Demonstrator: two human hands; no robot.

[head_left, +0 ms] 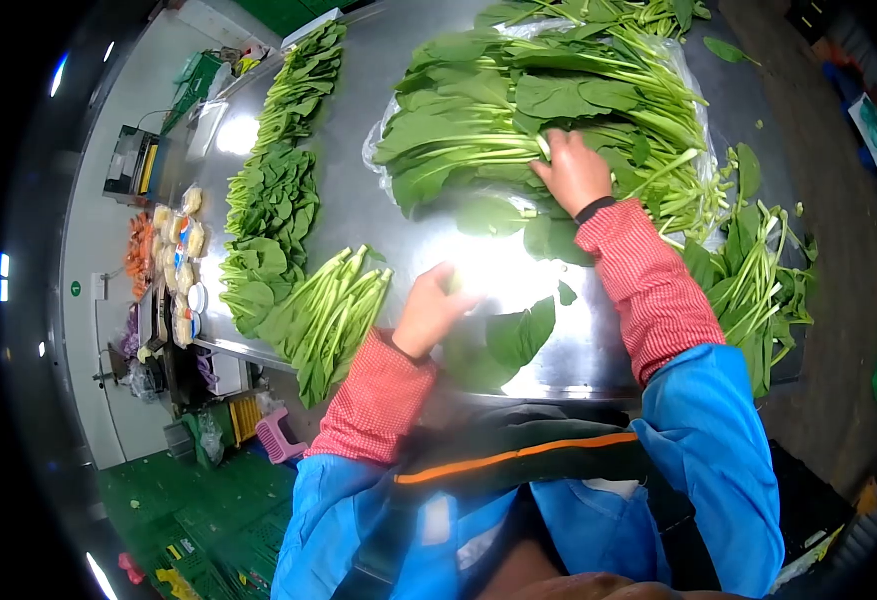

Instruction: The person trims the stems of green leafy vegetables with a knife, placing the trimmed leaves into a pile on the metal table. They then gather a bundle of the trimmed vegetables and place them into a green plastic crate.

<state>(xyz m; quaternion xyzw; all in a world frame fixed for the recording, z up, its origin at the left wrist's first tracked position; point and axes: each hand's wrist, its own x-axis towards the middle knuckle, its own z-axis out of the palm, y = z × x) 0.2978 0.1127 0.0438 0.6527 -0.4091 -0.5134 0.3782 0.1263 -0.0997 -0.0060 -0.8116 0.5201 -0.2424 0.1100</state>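
Observation:
My right hand [574,172] reaches into a big pile of leafy greens [459,120], its fingers closed around a stalk whose pale cut end [544,148] shows by the fingertips. Clear plastic [377,135] lies under that pile. Lower and to the left, my left hand [433,312] hovers over the metal table with fingers curled towards the thumb; glare and blur hide what is between them, though a hint of green shows. Loose leaves [524,332] lie on the table just right of it. A bunch of greens [334,315] with stalks upward rests close to its left.
A long row of bunched greens [284,190] runs along the table's left side. More greens [754,290] lie at the right edge. Bagged pale food packs [181,240] stand beyond the left edge. A pink stool [279,436] and green crates [199,510] are on the floor.

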